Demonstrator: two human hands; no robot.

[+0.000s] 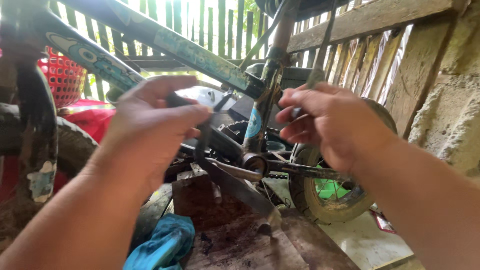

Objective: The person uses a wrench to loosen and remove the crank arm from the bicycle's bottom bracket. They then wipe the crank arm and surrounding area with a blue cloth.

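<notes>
While both hands work at a small bike's frame (200,52), L hand (150,125) pinches a dark strap (202,142) hanging by the bottom bracket (253,162); R hand (332,122) curls shut on a thin dark tool (318,75) w/ handle upward; rear wheel (327,192) behind R wrist; blue rag (162,245) below; red basket (62,77) far left.

Both bare forearms reach forward from the lower corners and rise toward the middle. The left hand (150,125) is seen from its back, wrist bent, fingers (192,114) curled inward in a pinch. The right hand (330,122) sits just apart, its fingers (295,116) folded closed, knuckles facing left.
</notes>
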